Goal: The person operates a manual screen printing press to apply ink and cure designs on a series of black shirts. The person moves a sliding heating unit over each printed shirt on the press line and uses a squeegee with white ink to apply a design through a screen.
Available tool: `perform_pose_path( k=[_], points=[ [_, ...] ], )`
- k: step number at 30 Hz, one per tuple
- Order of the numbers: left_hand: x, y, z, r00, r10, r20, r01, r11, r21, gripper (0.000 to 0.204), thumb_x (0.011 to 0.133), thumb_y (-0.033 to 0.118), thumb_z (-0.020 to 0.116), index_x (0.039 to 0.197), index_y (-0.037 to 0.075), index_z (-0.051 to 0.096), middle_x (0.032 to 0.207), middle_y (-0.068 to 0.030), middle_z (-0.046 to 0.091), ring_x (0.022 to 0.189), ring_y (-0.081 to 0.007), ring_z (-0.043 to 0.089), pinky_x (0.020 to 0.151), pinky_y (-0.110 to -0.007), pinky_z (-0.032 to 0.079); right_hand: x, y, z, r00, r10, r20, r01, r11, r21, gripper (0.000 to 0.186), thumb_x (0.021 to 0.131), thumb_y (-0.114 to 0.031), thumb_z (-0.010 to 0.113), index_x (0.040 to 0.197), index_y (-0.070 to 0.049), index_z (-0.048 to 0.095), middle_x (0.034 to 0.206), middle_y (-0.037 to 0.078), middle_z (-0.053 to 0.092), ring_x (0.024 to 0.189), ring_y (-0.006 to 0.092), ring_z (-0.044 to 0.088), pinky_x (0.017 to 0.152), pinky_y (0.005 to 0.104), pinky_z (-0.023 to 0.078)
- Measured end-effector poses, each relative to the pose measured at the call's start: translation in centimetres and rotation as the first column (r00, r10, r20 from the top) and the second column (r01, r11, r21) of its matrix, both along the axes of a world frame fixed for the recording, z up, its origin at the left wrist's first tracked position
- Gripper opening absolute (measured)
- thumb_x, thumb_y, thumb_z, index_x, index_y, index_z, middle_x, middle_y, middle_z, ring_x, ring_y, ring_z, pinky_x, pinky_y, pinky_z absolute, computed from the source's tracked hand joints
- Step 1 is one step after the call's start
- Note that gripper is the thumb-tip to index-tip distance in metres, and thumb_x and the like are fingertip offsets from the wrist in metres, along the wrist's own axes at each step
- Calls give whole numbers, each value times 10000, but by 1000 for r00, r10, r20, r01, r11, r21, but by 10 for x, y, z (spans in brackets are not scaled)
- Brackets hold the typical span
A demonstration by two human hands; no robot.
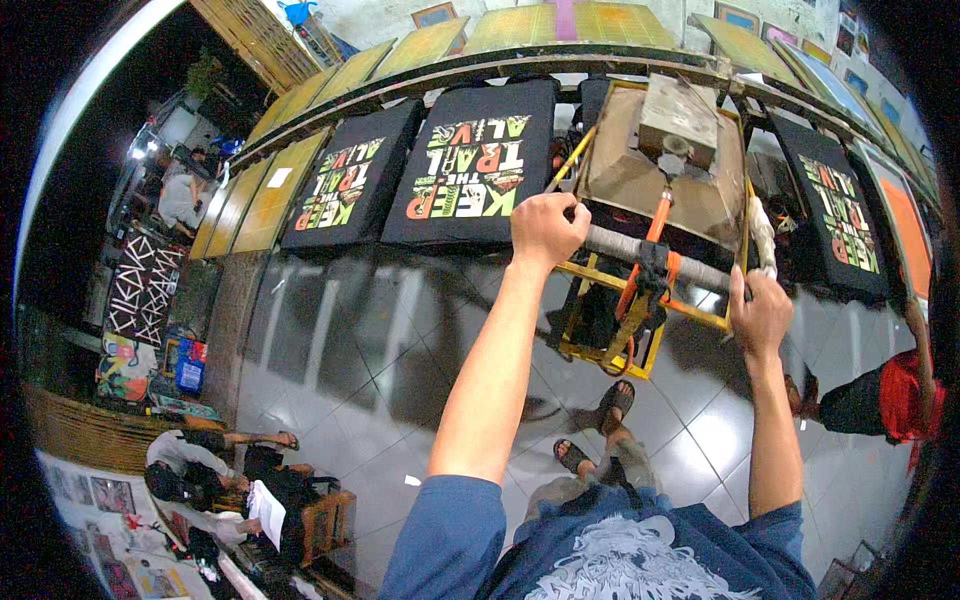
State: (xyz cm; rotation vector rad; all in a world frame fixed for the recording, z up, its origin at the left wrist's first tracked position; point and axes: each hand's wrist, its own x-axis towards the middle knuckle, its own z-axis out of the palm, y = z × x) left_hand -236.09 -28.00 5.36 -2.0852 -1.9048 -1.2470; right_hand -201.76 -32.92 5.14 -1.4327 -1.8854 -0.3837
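My left hand point(545, 230) is closed around the left end of a grey padded bar point(690, 268) on a yellow-framed cart point(600, 280). My right hand point(760, 312) grips the same bar at its right end, beside a white rag point(764, 238). The cart carries a brownish box-shaped unit point(680, 120) with an orange clamp point(648, 270) below the bar. It stands in front of a long curved row of pallets holding black printed T-shirts point(475, 165). My sandalled feet point(600, 425) are on the glossy tiled floor below.
Another printed shirt point(355, 180) lies left of the cart and one more point(840, 210) on the right. A person in red shorts point(895, 395) stands at right. A person point(200, 465) sits on the floor at lower left; others are at far left. Empty yellow pallets point(270, 195) continue leftward.
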Motion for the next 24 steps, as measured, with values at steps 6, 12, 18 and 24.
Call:
perform_pose_path(
  k=[6, 12, 18, 24],
  points=[
    [-9, 13, -3, 997, -71, 4, 71, 997, -4, 224, 812, 291, 654, 727, 101, 737, 740, -170, 708, 708, -387, 702, 645, -487, 561, -9, -24, 2, 999, -37, -2, 37, 999, -36, 442, 980, -391, 651, 669, -91, 559, 660, 138, 600, 618, 344, 624, 577, 470, 480],
    [-14, 23, -2, 985, -172, 14, 172, 985, -31, 199, 801, 260, 629, 732, 94, 715, 752, -156, 700, 716, -379, 693, 659, -478, 557, -13, -34, 4, 999, -42, -16, 40, 996, -77, 401, 987, -324, 654, 705, -50, 577, 663, 173, 590, 641, 380, 617, 600, 477, 466],
    [-27, 32, 3, 980, -182, 76, 183, 983, -14, 198, 796, 244, 623, 729, 78, 708, 746, -154, 697, 710, -370, 692, 643, -459, 553, -32, -23, 3, 998, -14, -62, 12, 999, -33, 331, 973, -301, 667, 755, -57, 619, 705, 141, 611, 661, 347, 620, 621, 449, 473],
    [-26, 15, 11, 958, -258, -125, 261, 965, 1, 578, 809, 603, 742, 646, 51, 691, 682, -132, 679, 705, -322, 679, 691, -434, 530, -24, -19, 1, 996, 34, -81, -37, 999, -26, 236, 943, -234, 705, 784, -64, 662, 709, 128, 633, 631, 334, 626, 584, 443, 476]
  ],
)
